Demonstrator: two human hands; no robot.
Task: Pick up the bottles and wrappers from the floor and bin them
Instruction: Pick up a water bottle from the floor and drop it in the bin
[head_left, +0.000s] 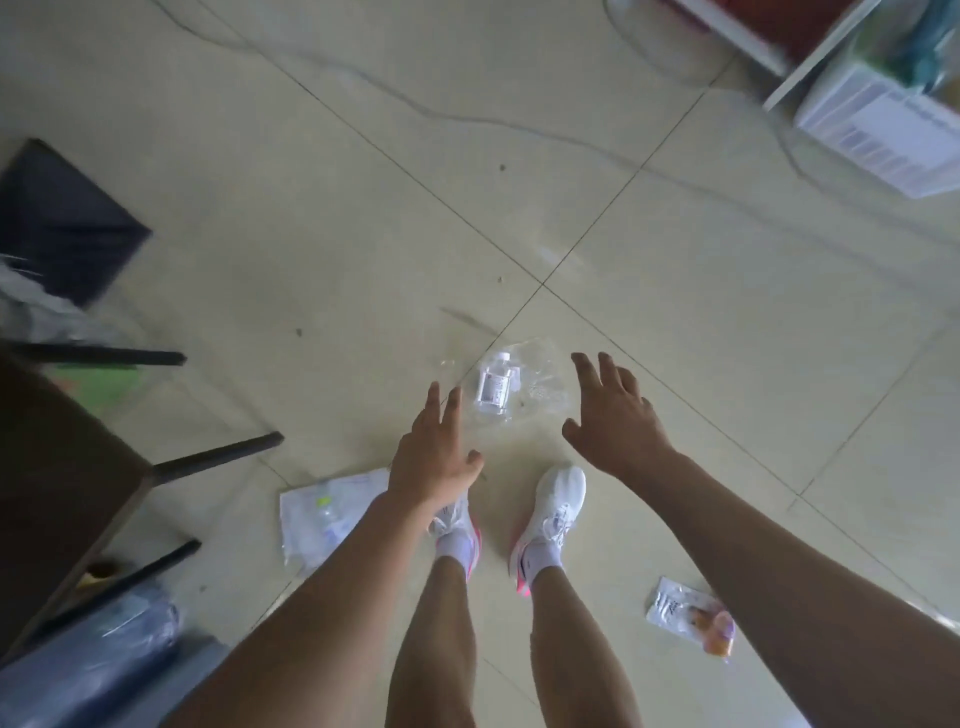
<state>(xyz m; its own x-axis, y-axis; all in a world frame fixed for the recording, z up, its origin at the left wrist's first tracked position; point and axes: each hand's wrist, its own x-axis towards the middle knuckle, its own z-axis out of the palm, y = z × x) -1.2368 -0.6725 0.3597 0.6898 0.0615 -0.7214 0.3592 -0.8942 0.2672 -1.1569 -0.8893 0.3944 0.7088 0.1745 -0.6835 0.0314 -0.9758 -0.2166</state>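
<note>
Stood in white shoes (558, 509) on a pale tiled floor (363, 234), both bare arms stretched forward and down. Held the left hand (436, 457) flat, fingers straight and close together, gripping nothing, just left of a small clear bottle (494, 385). Spread the right hand (618, 415) wide on the bottle's other side, fingers splayed, equally empty. Found the bottle lying between the two hands and just ahead of the toes, white cap pointing away, white label facing up, set on a crumpled clear wrapper (543, 387) that reached toward the right hand. Could not tell whether either hand touched bottle or wrapper. Saw a flat printed packet (322, 512) on the tiles beside the left foot, partly hidden by the left forearm. Saw a smaller wrapper with orange print (691, 616) lying well to the right of the right foot. Noted dark furniture legs (218, 457) along the left edge, a blue plastic-wrapped bundle (104, 649) at the lower left corner, a dark square shape (62, 218), too blurred to name, further up the left side, and a white printed box (883, 124) at the upper right.
</note>
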